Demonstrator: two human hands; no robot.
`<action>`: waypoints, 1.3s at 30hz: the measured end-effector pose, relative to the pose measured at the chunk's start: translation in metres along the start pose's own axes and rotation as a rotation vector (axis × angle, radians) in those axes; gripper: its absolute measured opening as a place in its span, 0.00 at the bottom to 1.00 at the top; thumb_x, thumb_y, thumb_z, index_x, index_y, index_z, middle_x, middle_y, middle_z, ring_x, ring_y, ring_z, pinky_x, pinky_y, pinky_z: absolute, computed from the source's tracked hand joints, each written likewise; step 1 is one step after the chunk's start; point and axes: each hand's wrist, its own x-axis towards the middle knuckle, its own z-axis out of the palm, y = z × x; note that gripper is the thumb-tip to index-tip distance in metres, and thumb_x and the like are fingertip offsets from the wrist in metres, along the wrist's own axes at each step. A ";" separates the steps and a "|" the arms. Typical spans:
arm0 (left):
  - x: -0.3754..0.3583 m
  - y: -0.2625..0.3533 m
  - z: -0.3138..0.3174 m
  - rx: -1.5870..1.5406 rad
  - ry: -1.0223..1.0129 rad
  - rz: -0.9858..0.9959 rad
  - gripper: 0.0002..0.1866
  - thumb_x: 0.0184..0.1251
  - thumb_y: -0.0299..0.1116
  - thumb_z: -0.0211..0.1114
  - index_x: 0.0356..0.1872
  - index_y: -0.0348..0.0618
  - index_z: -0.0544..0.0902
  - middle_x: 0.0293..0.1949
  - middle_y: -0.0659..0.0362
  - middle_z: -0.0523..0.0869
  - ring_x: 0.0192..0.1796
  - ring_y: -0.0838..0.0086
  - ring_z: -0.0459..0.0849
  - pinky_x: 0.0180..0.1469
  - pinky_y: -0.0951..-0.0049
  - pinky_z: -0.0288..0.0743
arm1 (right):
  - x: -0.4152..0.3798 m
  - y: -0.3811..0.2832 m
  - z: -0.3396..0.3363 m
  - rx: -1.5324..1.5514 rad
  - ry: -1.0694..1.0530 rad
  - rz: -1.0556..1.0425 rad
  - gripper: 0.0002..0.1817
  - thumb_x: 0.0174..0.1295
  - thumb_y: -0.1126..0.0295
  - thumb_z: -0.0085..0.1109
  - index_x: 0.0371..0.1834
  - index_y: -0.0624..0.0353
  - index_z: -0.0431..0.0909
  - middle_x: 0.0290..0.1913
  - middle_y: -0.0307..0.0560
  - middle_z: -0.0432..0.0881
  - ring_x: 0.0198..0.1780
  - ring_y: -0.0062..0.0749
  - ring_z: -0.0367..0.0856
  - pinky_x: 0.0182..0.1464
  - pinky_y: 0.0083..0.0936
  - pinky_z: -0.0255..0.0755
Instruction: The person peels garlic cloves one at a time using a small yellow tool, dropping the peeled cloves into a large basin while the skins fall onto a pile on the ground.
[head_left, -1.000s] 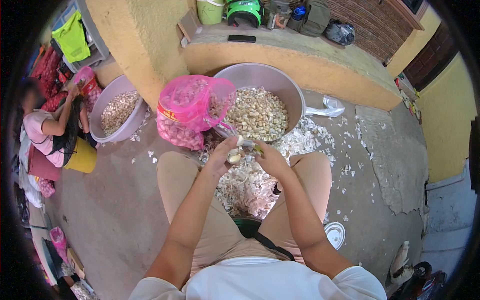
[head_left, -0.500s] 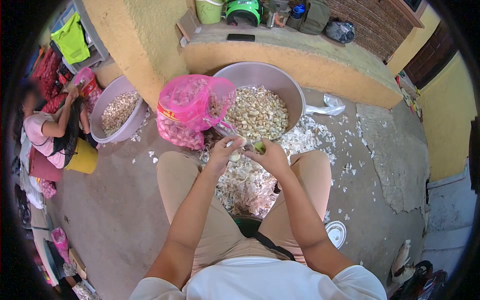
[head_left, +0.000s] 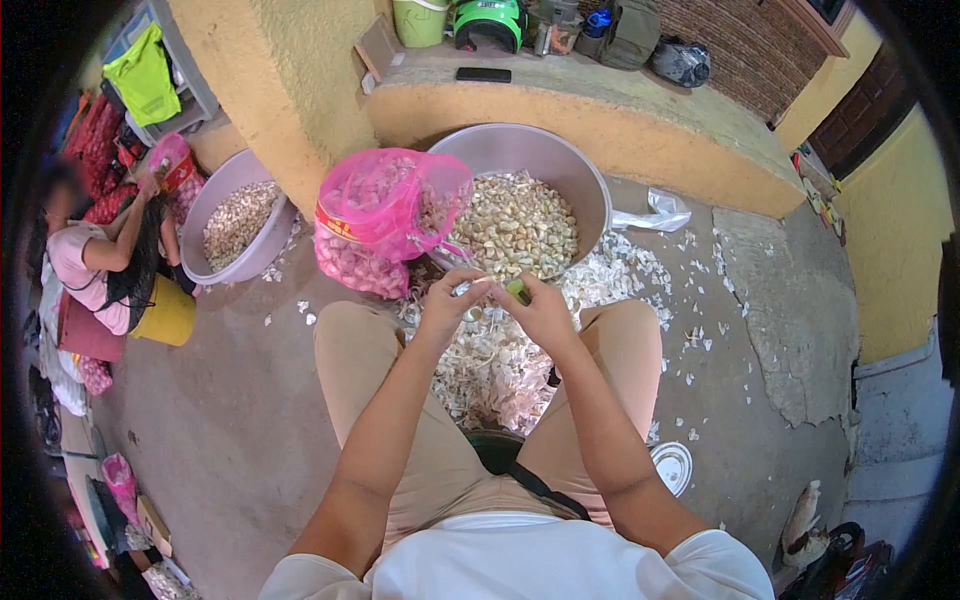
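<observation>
My left hand (head_left: 450,300) pinches a garlic clove (head_left: 470,291) between thumb and fingers. My right hand (head_left: 545,312) grips a small knife with a green handle (head_left: 517,291), its tip meeting the clove. Both hands hover over a heap of white garlic skins (head_left: 495,375) between my knees. Just beyond stands a large metal basin (head_left: 590,195) full of peeled cloves, and a pink mesh bag of garlic (head_left: 375,220) leans at its left rim.
At the left a person in a pink top sits beside a second basin (head_left: 215,205) of garlic and a yellow bucket (head_left: 165,315). A low yellow ledge (head_left: 600,115) carries a phone, a tub and a helmet. A round lid (head_left: 669,468) lies by my right knee.
My hands have drawn closer together and risen slightly toward the basin. The clove has turned in my left fingers.
</observation>
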 end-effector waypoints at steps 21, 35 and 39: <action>-0.003 0.004 0.004 0.271 0.053 0.258 0.08 0.46 0.25 0.68 0.29 0.38 0.81 0.33 0.60 0.78 0.39 0.76 0.75 0.44 0.77 0.67 | 0.000 -0.003 0.001 -0.079 0.031 -0.001 0.20 0.51 0.52 0.54 0.22 0.61 0.73 0.22 0.56 0.76 0.27 0.50 0.76 0.29 0.38 0.67; -0.006 -0.003 0.000 -0.141 0.006 -0.194 0.12 0.61 0.38 0.57 0.37 0.38 0.78 0.31 0.61 0.79 0.29 0.79 0.77 0.28 0.79 0.71 | 0.002 0.004 0.008 -0.149 0.004 -0.061 0.21 0.50 0.50 0.54 0.20 0.61 0.75 0.19 0.56 0.75 0.25 0.49 0.76 0.29 0.37 0.68; -0.002 -0.003 -0.008 -0.159 -0.221 -0.413 0.18 0.64 0.46 0.51 0.39 0.40 0.77 0.31 0.60 0.81 0.30 0.79 0.79 0.29 0.79 0.72 | 0.003 0.009 0.003 -0.088 -0.067 -0.116 0.21 0.49 0.51 0.54 0.22 0.61 0.77 0.19 0.55 0.75 0.24 0.47 0.75 0.29 0.36 0.67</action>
